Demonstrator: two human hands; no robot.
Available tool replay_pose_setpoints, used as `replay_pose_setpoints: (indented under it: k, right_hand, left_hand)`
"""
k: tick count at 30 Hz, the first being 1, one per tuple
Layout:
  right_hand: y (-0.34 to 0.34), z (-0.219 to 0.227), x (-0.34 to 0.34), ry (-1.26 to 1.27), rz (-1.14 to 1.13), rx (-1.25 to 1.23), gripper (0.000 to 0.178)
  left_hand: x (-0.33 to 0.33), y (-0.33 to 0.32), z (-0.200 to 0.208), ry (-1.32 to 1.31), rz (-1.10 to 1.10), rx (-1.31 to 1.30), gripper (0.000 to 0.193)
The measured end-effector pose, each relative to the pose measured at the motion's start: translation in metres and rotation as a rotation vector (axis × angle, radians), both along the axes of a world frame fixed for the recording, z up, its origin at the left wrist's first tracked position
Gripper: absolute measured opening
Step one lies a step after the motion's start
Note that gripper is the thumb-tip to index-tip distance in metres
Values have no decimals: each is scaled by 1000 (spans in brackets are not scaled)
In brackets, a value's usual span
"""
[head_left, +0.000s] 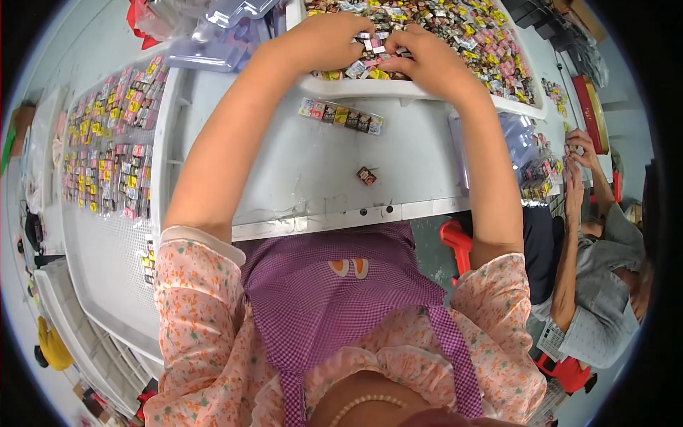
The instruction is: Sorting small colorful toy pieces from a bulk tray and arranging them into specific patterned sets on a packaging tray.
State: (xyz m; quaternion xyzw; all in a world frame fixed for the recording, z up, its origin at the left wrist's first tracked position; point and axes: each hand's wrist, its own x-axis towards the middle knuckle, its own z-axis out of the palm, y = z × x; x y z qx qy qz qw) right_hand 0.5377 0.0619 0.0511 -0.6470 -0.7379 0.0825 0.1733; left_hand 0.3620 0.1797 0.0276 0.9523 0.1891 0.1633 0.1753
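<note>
Both hands are over a large white tray (pixel 398 88) heaped with small printed boxes in black, yellow, pink and white. My left hand (pixel 331 44) has its fingers curled and closed on small boxes near the tray's front rim. Opposite it, my right hand (pixel 430 62) is bent inward, its thumb and fingers pinching at a small box. A white and pink small box (pixel 375 45) shows between the two hands; the fingertips partly hide what each holds. On the table in front lies a clear pack (pixel 341 117) with a row of several small boxes. Nearer me rests one loose brown box (pixel 366 176).
At left, a white tray (pixel 107 249) holds rows of filled clear packs (pixel 107 171). Clear plastic trays (pixel 213 50) are piled at the far left, and more (pixel 509 142) lie beside my right forearm. A co-worker's hands (pixel 578 160) handle packs at the right. A red stool (pixel 457 245) stands below.
</note>
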Motion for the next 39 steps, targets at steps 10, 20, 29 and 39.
replay_pose_setpoints:
  k: [10,20,29,39]
  right_hand:
    - [1,2,-2,249,84,-29,18]
    - [-43,19,-41,846,-170,286,14]
    - [-112,-34,-83,786,-241,23,17]
    - [-88,-54,-125,342,-272,330,13]
  left_hand:
    - [-7,0,8,-401,157,-164,24]
    - [-29,24,13,-1050,-320,-1681,24]
    - [-95,-107,44,-600,172,-1393,19]
    - [-82,-136,-28,-381,419,-475,15]
